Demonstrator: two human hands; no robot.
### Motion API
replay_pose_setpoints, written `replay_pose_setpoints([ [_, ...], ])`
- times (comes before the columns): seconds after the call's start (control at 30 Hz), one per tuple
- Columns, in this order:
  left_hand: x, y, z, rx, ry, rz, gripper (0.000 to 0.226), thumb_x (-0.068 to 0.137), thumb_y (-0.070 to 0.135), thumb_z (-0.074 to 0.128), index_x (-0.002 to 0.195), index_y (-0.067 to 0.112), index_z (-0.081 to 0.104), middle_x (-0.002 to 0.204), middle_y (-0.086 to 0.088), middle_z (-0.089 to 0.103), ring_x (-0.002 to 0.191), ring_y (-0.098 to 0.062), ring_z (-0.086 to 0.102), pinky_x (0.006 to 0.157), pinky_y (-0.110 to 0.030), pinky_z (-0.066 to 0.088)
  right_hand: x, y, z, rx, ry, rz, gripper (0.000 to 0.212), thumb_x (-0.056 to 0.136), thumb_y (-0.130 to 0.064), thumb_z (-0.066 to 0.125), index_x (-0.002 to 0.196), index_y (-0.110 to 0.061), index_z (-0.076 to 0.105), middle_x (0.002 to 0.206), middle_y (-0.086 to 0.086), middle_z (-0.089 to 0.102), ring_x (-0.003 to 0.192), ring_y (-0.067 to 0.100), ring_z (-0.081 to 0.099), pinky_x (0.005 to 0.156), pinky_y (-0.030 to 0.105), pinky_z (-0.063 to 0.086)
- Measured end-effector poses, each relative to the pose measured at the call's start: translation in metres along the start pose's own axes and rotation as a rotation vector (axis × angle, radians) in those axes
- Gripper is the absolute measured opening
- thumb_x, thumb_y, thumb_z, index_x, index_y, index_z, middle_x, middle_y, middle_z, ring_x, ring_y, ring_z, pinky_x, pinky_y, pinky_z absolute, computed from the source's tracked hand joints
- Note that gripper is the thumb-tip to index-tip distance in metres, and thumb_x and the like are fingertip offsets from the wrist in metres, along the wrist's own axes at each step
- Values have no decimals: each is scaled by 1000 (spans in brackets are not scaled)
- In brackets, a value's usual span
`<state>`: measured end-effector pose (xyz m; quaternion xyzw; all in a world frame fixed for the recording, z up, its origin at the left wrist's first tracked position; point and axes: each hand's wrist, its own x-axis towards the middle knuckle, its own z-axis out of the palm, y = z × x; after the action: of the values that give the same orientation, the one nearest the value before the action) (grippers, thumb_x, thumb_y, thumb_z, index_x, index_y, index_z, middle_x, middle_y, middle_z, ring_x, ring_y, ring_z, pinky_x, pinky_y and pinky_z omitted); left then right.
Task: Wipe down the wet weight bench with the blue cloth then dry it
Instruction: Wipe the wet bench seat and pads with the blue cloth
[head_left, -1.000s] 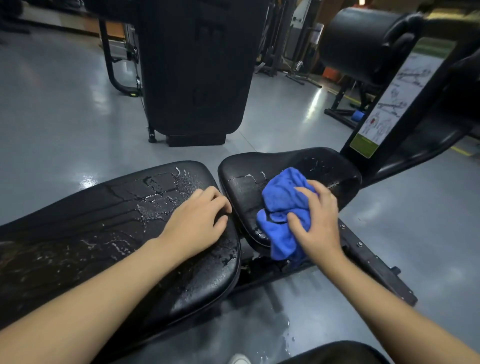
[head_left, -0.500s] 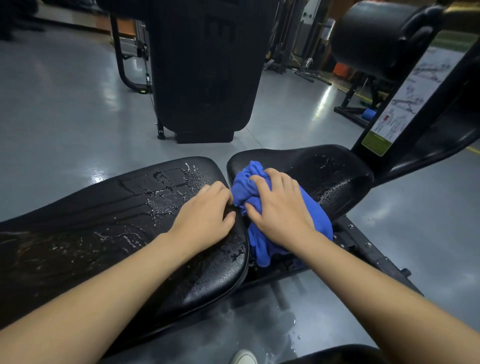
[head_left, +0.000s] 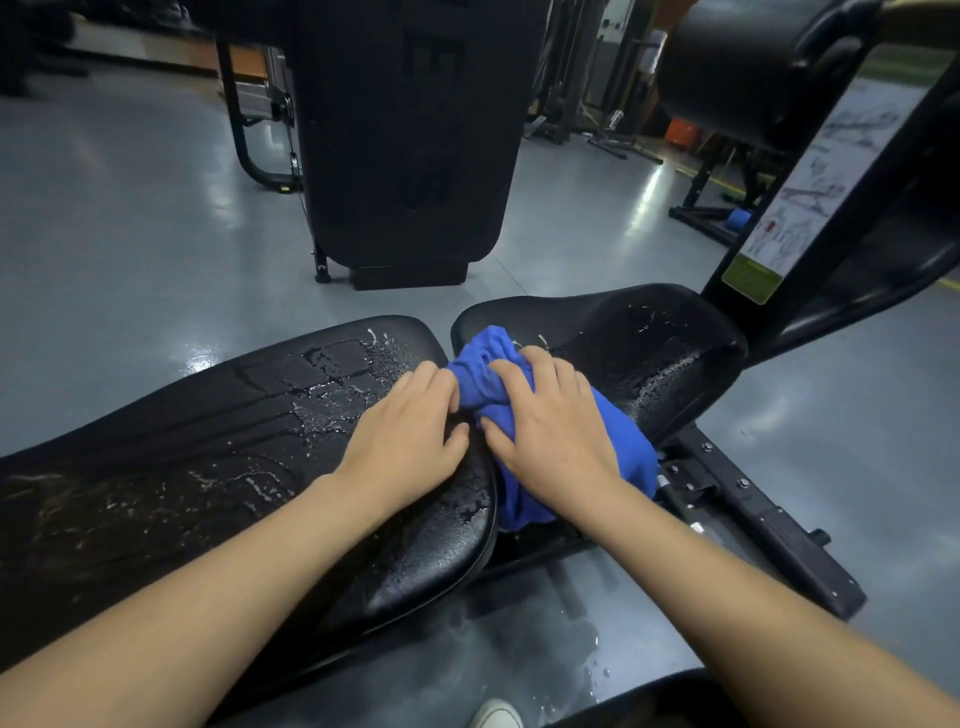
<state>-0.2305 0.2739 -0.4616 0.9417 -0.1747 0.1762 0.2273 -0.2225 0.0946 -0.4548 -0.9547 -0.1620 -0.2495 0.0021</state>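
right hand (head_left: 550, 431) now pressed over the bunched blue cloth (head_left: 618, 441), fingers curled into the fabric and gripping it, at the near left end of the seat pad (head_left: 670, 343), right beside the gap between the two pads. a second ago further out toward the right of that pad, so the cloth pulled inward across the seat and brought up against the left hand (head_left: 405, 431). left hand flat on the end of the long back pad (head_left: 156, 467), fingers loosely bent and holding nothing, fingertips touching or almost touching the cloth's edge; steadying the worktop, by the look of it. part of the cloth hanging down below the right wrist into the gap, just above the frame rail (head_left: 769, 519). beyond the right hand, droplets and streaks left on the far half of the seat pad; to the left of the left hand, pooled water and runs across most of the back pad. puddle on the floor (head_left: 130, 218) beneath both forearms. judging from this, one pass over the seat's near part done, wiping only begun: the whole long pad untouched and the far seat edge wet. likely next either another sweep outward on the seat or a carry of the cloth over the gap onto the back pad. drying stage not yet reachable.
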Motion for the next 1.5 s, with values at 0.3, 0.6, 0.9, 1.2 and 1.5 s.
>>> replay_pose_setpoints([
  [0.3, -7, 2, -1, 54, -40, 33, 18, 91, 42, 55, 103, 29, 52, 104, 9, 46, 100, -16, 46, 74, -33, 45, -33, 42, -17, 215, 49, 78, 55, 79, -47, 58, 125, -17, 60, 135, 6, 52, 119, 28, 50, 103, 44, 41],
  [0.6, -7, -3, -2, 42, -62, 47, 17, 92, 47, 54, 106, 38, 55, 108, 15, 46, 101, -10, 44, 69, -30, 40, -24, 114, -21, 357, 131, 332, 62, 81, -47, 51, 134, -16, 53, 140, 5, 45, 126, 23, 41, 111, 36, 33],
  [0.9, -6, -6, 1, 39, -51, 46, 18, 91, 50, 51, 105, 40, 54, 106, 18, 44, 98, -7, 43, 71, -28, 44, 20, 201, -26, 464, 207, 623, 42, 91, -23, 60, 130, -12, 50, 135, 9, 42, 129, 26, 40, 104, 30, 32],
  [1.2, -2, -4, 0, 56, -56, 51, 15, 91, 48, 50, 101, 38, 53, 103, 15, 46, 96, -10, 44, 70, -30, 48, 13, 159, -16, 429, 272, 634, 55, 82, -30, 57, 129, -3, 50, 143, 16, 38, 133, 35, 33, 111, 31, 24],
  [1.5, -6, -2, -2, 62, -77, 38, 17, 92, 49, 49, 106, 39, 52, 106, 16, 44, 100, -10, 44, 73, -30, 48, -2, 128, -8, 392, 237, 479, 61, 83, -50, 48, 131, -12, 52, 141, 7, 40, 133, 23, 33, 115, 35, 24],
])
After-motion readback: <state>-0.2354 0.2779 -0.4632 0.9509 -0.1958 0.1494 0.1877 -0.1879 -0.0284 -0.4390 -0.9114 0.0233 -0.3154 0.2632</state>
